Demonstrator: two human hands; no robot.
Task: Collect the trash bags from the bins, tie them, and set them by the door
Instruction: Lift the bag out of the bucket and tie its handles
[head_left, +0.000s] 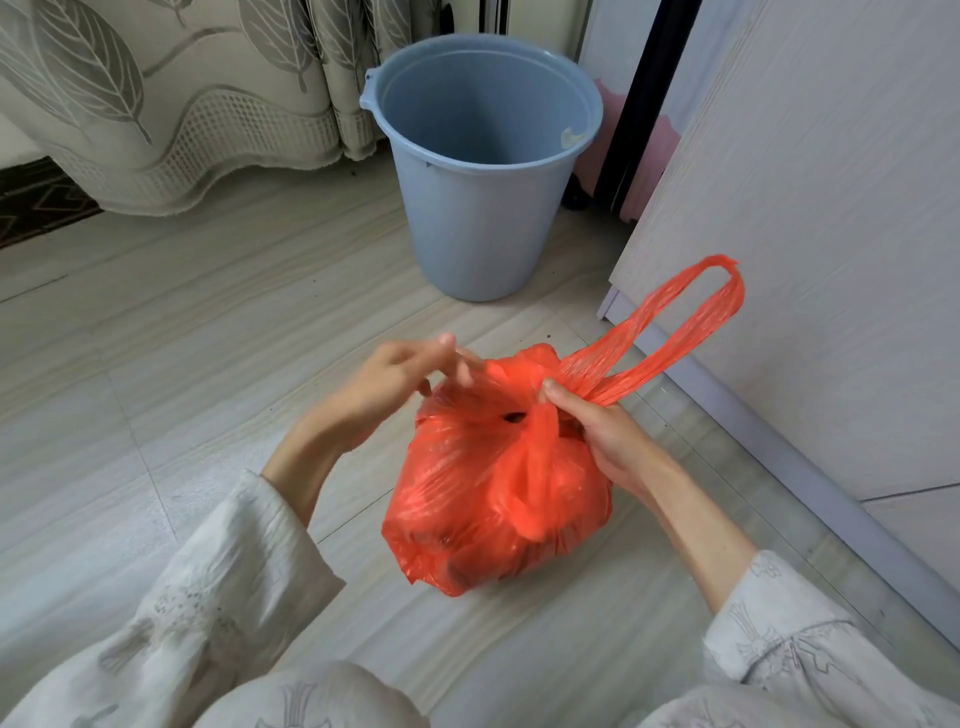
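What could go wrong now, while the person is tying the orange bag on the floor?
1. The orange bag shows a small dark gap near its gathered top; if the knot stays loose, trash may spill out.
2. The right hand pinches the base of the long handle loop, which looks thin and stretched; a hard pull might tear it.
3. The left hand grips the other handle only with its fingertips, so that handle could slip free.
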